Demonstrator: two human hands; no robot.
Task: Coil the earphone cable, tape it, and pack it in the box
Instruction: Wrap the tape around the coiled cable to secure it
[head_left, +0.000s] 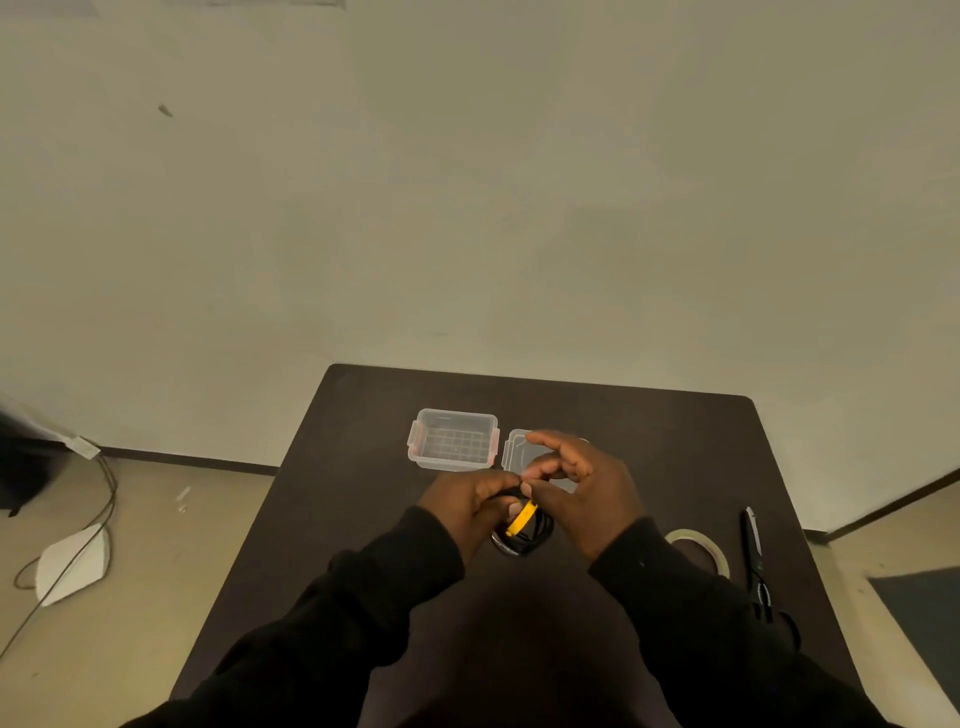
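Note:
My left hand (470, 501) grips a coil of black earphone cable (530, 540) just above the dark table (363, 519). A yellow strip of tape (521, 518) runs across the coil. My right hand (576, 483) pinches the strip's upper end between thumb and forefinger, its other fingers spread. The clear plastic box (453, 439) with red latches stands open and empty beyond my hands. Its clear lid (515, 449) lies flat to the right of it, partly hidden behind my right hand.
A roll of tape (701, 545) lies on the table right of my right arm. Black-handled scissors (754, 556) lie further right near the table's edge. On the floor at left are a white object (72, 566) and loose wires (104, 499).

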